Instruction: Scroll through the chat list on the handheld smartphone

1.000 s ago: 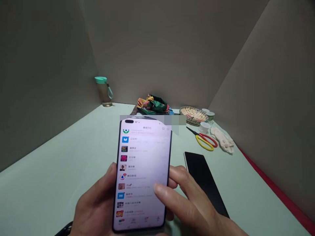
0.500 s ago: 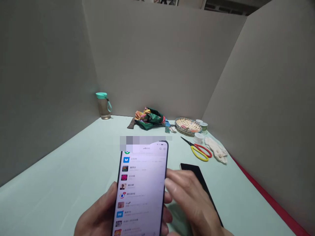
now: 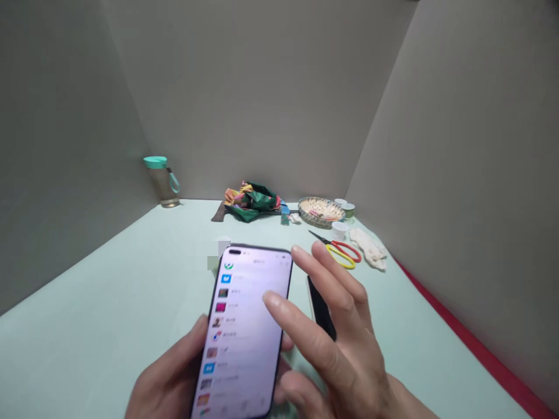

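A smartphone (image 3: pixel 247 343) with a lit screen showing a list of rows and small icons is tilted up in front of me. My left hand (image 3: pixel 168 369) is wrapped around it from the left and behind, with fingertips showing at its right edge. Over the screen's right side hovers my right hand (image 3: pixel 349 337), its fingers spread and the index fingertip at or just above the glass; whether it touches I cannot tell. Behind my right hand a second dark phone or tablet (image 3: pixel 321 311) lies on the table, partly hidden.
Scissors (image 3: pixel 338 249) with red and yellow handles lie beyond, beside a white cloth (image 3: pixel 369 247). Farther back are a woven basket (image 3: pixel 321 210), several spools (image 3: pixel 339 230), crumpled colourful fabric (image 3: pixel 255 201) and a bottle (image 3: pixel 161 180) with a turquoise lid. Grey panels (image 3: pixel 244 105) enclose the table.
My right hand has risen from beside the phone, spread its fingers and brought the index finger over the screen. The view has shifted slightly. My left hand keeps its hold.
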A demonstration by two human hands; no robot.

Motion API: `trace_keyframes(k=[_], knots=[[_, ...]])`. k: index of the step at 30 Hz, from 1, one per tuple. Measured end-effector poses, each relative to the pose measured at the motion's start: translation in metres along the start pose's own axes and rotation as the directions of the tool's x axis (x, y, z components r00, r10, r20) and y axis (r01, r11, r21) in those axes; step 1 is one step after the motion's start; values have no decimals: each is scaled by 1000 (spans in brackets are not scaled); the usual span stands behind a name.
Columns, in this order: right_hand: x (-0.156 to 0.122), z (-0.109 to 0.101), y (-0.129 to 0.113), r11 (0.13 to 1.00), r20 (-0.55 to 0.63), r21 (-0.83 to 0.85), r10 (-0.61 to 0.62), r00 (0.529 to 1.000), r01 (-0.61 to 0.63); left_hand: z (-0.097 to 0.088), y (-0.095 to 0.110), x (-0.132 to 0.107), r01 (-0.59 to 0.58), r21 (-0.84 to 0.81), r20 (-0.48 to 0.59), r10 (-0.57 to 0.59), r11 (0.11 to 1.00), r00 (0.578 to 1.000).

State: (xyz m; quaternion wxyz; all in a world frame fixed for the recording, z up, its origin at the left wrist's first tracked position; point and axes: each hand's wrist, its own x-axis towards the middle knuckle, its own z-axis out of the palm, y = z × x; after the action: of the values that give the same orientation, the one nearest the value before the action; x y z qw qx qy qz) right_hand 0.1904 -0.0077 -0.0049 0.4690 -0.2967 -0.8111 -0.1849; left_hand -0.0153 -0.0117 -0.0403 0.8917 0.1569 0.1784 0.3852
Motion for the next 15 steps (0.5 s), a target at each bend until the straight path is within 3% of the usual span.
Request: trace_keyframes(k=[4, 7, 10, 12, 15], knots=[[-12, 1, -14, 998, 81, -2, -56, 995, 57, 15, 6, 4, -117, 14, 95, 115, 993, 989], [-19, 5, -21, 992, 128, -10, -124, 984, 127, 22, 9, 3, -179, 28, 71, 177, 983, 982], [-22, 16, -25, 978, 111, -29, -203, 973, 208, 25, 9, 0, -173, 36, 21, 172, 984, 985], [-23, 23, -26, 973, 89, -26, -228, 970, 231, 26, 8, 0, -138, 17, 49, 137, 990, 989], [-21, 26, -23, 990, -39, -30, -137, 990, 136, 26, 6, 2, -112, -33, 128, 115, 993, 985]])
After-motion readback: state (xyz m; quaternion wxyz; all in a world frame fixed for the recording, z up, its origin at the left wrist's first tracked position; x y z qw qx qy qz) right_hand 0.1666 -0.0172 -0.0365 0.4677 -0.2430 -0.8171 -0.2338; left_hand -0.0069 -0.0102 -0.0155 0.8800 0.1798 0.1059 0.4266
